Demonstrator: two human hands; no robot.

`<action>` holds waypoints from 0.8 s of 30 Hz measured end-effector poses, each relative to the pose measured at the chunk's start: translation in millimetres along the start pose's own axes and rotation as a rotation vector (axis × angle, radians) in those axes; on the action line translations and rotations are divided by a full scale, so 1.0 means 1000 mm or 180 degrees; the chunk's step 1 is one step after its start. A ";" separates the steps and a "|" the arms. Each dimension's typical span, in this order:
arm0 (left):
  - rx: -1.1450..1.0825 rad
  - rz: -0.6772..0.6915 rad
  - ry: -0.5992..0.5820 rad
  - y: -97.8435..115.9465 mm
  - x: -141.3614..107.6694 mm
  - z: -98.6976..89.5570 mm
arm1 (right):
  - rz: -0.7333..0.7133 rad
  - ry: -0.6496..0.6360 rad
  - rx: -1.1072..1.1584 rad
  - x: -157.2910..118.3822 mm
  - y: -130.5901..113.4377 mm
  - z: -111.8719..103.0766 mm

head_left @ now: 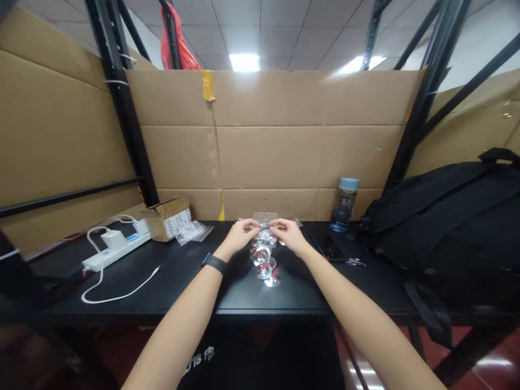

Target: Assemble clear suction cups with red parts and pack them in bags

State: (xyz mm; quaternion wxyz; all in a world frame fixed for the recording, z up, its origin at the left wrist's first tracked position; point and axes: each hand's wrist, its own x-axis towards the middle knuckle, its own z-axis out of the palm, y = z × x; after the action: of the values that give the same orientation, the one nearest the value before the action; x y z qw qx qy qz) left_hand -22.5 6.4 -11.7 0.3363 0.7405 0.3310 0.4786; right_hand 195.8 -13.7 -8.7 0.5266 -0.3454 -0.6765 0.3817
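Over the far middle of the black table, a clear plastic bag point(266, 236) with small shiny pieces is held between my two hands. My left hand point(244, 234) pinches its left side near the top, thumb and fingers together. On the opposite side, my right hand point(288, 235) grips it the same way. Just below the bag, several clear round discs with red parts point(264, 267) lie overlapping on the tabletop. They look like suction cups, though the detail is too small to be certain. A dark watch band point(214, 264) is on my left wrist.
Left are a small open cardboard box point(168, 218), another clear bag point(193, 232), and a white power strip point(117, 252) with a cable point(122, 297). Right stand a water bottle point(344, 206), a dark phone-like slab point(330, 246) and a black backpack point(450, 227). Cardboard walls point(268, 157) enclose the table.
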 end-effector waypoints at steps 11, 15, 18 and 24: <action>0.2582 0.1353 0.0328 0.034 -0.016 0.010 | 0.0797 0.0340 0.0631 0.002 0.001 -0.009; 0.2558 0.1202 0.0234 0.032 -0.012 0.012 | 0.0877 0.0193 0.0596 0.000 -0.003 -0.006; 0.2566 0.0678 0.0807 0.026 -0.007 -0.015 | 0.0951 0.0257 0.0553 -0.001 -0.006 -0.005; 0.2847 -0.0863 0.2207 0.003 -0.027 -0.120 | 0.0939 0.0121 0.0360 -0.001 -0.006 -0.005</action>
State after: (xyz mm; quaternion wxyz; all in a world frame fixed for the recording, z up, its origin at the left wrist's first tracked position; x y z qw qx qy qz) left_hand -142.7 4.8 15.3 -0.0789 0.5617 0.6835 0.4594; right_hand 200.1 -17.1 -2.9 0.4961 -0.4180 -0.5858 0.4858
